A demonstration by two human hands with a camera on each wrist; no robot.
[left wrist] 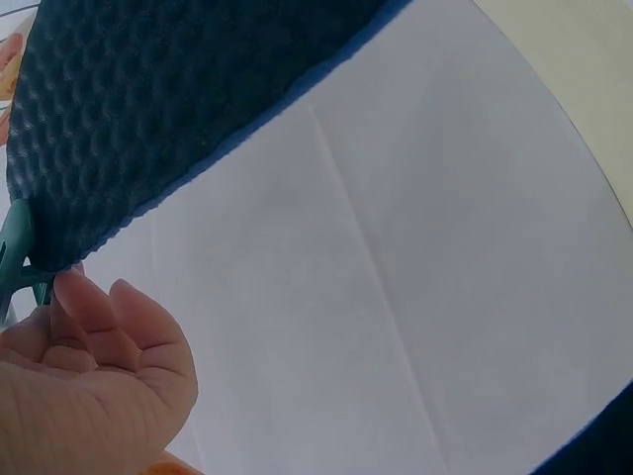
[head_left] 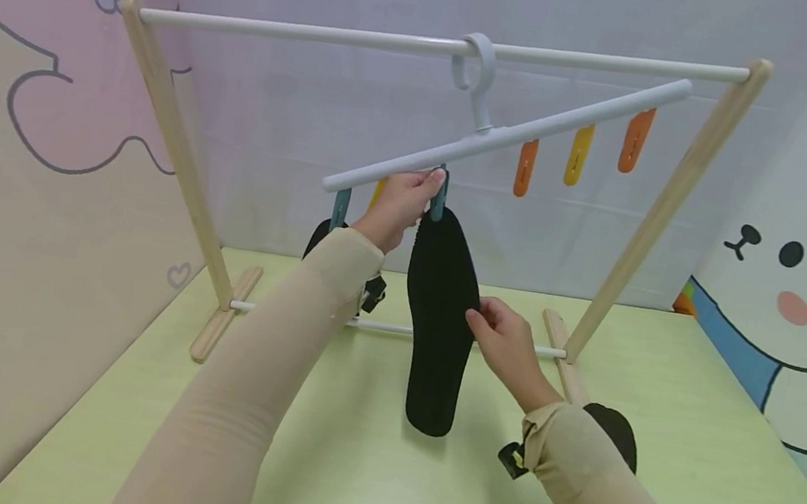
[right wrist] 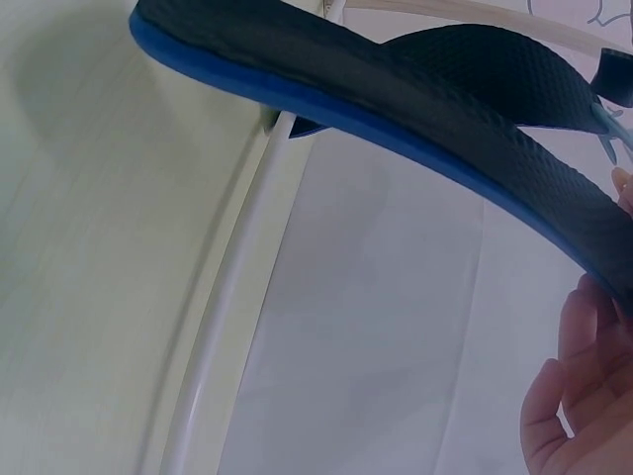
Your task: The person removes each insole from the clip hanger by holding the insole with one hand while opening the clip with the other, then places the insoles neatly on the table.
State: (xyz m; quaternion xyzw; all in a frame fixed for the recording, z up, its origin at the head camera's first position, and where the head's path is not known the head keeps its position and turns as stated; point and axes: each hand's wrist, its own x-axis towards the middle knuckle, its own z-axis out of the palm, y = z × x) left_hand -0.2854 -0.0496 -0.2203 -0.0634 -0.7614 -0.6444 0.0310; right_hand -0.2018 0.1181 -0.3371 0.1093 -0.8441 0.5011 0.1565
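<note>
"One pale green worktop (head_left: pixel 346 472) beneath everything. And standing on it?"

"A rack (head_left: pixel 324 33), with slanting wooden posts and white rails."

"Anything on the upper rail?"

"A white hanger (head_left: pixel 508 135), hooked near the middle and tilted, low at the left, high at the right."

"And below that?"

"A black insole (head_left: pixel 441 315), lengthwise downward under the hanger's lower half. Blue along the edge, from the right wrist view."

"Any more?"

"A second insole (head_left: pixel 316 237) further left, mostly hidden. Also a dark thing (head_left: pixel 615 434) at the lower right, partly covered; cannot tell what."

"And the hands?"

"Left hand (head_left: pixel 402 201): fingers pinching a teal peg (head_left: pixel 439 202) at the insole's tip. Right hand (head_left: pixel 509 345): fingers and thumb pinching the insole's long edge, about halfway down."

"Smallest of all?"

"Other pegs: another teal peg (head_left: pixel 340 206) at the second insole; on the hanger's higher half, an orange peg (head_left: pixel 525 169), a yellow peg (head_left: pixel 578 154) and a second orange peg (head_left: pixel 636 140)."
</note>
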